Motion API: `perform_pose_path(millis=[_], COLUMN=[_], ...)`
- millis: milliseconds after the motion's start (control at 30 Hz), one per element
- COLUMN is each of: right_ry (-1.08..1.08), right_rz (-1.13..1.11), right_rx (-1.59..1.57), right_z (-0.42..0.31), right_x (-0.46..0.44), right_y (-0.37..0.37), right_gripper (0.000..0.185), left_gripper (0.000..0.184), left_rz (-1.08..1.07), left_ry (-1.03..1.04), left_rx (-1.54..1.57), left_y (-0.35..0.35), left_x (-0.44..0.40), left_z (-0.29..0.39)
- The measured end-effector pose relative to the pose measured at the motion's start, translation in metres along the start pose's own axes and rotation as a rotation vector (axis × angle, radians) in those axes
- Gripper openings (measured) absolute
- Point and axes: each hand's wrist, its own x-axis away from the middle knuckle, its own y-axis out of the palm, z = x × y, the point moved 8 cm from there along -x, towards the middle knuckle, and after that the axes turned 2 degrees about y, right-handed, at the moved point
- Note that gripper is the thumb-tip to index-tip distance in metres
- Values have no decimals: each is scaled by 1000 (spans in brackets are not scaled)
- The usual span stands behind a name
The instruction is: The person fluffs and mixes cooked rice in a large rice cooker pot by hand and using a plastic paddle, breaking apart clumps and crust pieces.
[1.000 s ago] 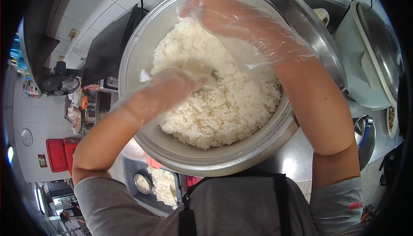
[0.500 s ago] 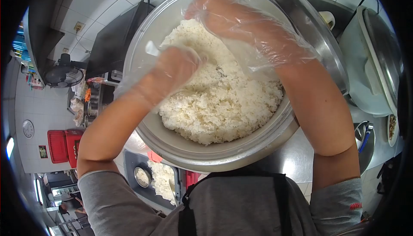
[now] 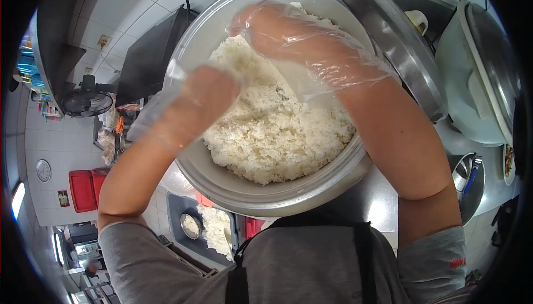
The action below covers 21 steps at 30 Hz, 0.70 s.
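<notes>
A large round metal pot (image 3: 191,162) holds a heap of cooked white rice (image 3: 272,148). My left hand (image 3: 210,90), in a loose clear plastic glove, is above the left side of the rice and blurred by motion. Its fingers are closed, and a pale white end like a handle (image 3: 176,71) sticks out beside it; the rest of that utensil is hidden. My right hand (image 3: 269,26), gloved too, reaches over the rice toward the pot's far left wall. Its fingers are bent and close together. Their undersides, and anything in them, are hidden.
The metal lid (image 3: 394,40) leans against the pot's right side. A lidded pale container (image 3: 469,87) and a metal bowl (image 3: 472,193) are on the right. Lower left, a grey tub (image 3: 180,201) holds rice and a small round bowl (image 3: 191,226).
My left hand has moved left, away from the middle of the rice. My right hand has shifted slightly left and down, uncovering rice at the far wall. The view has shifted a little.
</notes>
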Motion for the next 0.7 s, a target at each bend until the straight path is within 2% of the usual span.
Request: perform_pose_path(millis=[67,100,167,267,367,467,567,667,700], right_ry=[4,16,-16,23,72,85,116,125,107], right_rz=[50,81,-3,31,63,31,-14,-27,-26], right_rx=[63,132,67,135,222,236,252,248,236], right_z=[-5,-7,4,-1,-12,-13,-13,-14,-13], right_x=[1,0,-6,-4,-3,-7,-9,-8,-8], right_y=[1,1,7,6,1,1,3,4,4], right_gripper=[22,22,20,18,18,18,18,18,19], left_gripper=[18,17,14,11,9,9,10,8,7], left_rz=[224,122,-80,-245,72,-17,97,113,212], left_ry=[63,17,-75,-31,125,73,-10,-88,-94], left_rx=[-206,-39,291,18,119,6,24,186,82], left_y=[11,24,44,37,61,55,29,7,10], left_x=[-14,-20,-30,6,28,21,14,0,1], left_z=[9,12,20,35,45,23,-1,13,15])
